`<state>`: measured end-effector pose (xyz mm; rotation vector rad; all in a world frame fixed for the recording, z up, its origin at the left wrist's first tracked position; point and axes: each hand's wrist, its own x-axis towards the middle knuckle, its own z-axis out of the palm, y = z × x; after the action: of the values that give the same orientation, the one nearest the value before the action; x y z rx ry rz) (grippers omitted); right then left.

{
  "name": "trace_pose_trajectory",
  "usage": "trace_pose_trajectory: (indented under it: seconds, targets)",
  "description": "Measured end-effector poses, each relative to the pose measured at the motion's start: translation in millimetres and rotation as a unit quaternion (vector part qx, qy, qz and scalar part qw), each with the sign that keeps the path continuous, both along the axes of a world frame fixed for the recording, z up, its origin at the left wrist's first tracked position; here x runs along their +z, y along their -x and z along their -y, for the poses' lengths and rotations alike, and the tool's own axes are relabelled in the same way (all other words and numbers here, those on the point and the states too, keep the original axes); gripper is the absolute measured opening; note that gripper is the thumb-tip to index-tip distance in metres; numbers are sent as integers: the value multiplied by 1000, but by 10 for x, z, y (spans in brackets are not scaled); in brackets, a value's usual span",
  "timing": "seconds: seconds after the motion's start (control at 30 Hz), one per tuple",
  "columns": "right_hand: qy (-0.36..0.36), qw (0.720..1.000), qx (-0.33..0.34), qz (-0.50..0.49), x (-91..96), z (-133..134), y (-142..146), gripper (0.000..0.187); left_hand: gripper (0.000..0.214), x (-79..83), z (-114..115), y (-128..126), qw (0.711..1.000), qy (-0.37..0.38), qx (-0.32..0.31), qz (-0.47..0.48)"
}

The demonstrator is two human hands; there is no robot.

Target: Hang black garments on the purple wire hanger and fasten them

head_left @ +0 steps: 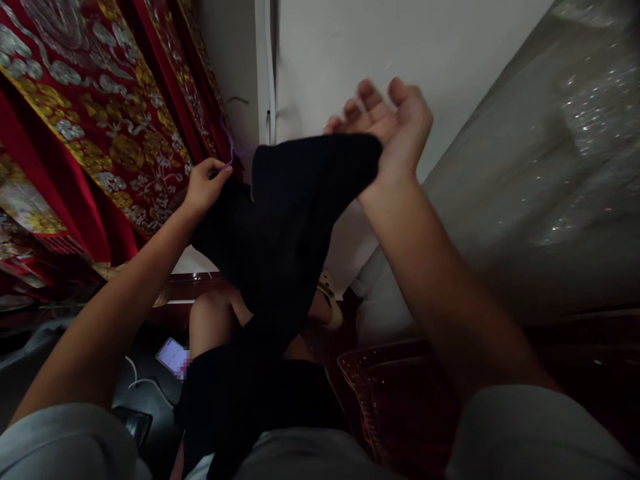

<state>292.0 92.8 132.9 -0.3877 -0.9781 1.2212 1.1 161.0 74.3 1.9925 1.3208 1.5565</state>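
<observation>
A black garment [285, 227] hangs stretched between both raised hands and drops down to my lap. My left hand [206, 187] is closed in a pinch at the cloth's left edge, with a thin purple thread [229, 148] at its fingertips. My right hand [395, 127] is higher and to the right, its fingers bent. The cloth's upper corner is draped over its palm and held there.
A red cloth with gold and silver embroidery [90, 113] hangs at the left. A white wall [350, 47] is ahead and a grey glittery fabric [550, 173] lies at the right. A lit phone [173, 355] with a white cable lies low on the left, near a bare knee.
</observation>
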Motion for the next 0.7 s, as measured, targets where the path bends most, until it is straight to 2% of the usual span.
trace_pose_trajectory:
  seconds: [0.07,0.1,0.13,0.17,0.23,0.3,0.33,0.37,0.4,0.43,0.5,0.57,0.63,0.7]
  targets:
    - [-52,980,150,119,-186,134,77,33,21,-39,151,28,999,12,-27,23]
    - [-67,958,204,191,-303,178,105,34,22,-67,246,40,999,15,-43,25]
    - [-83,928,229,282,-433,195,128,37,24,-95,348,47,998,17,-61,18]
    - [-96,902,215,362,-577,184,149,40,26,-122,450,45,997,21,-80,4]
    - [-129,864,91,477,-903,105,208,54,34,-160,648,4,991,36,-125,-34]
    - [-165,819,-51,548,-1257,27,315,89,41,-181,831,-98,980,52,-180,-63]
    - [-185,794,-88,572,-1426,12,389,105,43,-187,917,-171,974,54,-208,-70]
    - [-207,773,-111,589,-1579,17,473,113,45,-193,998,-252,968,53,-236,-74]
    - [-228,762,-123,594,-1709,41,560,112,46,-199,1072,-336,961,50,-261,-76]
    - [-246,761,-126,587,-1810,75,643,103,47,-204,1133,-415,955,49,-282,-79]
    - [-263,783,-120,551,-1918,148,762,75,48,-212,1207,-533,946,51,-308,-82]
    - [-271,803,-115,518,-1913,188,775,56,46,-224,1208,-561,944,57,-317,-75]
    - [-285,793,-146,518,-1830,178,661,56,51,-260,1175,-487,950,72,-300,-52]
    - [-279,760,-223,543,-1716,134,439,68,59,-335,1186,-333,973,87,-210,-26]
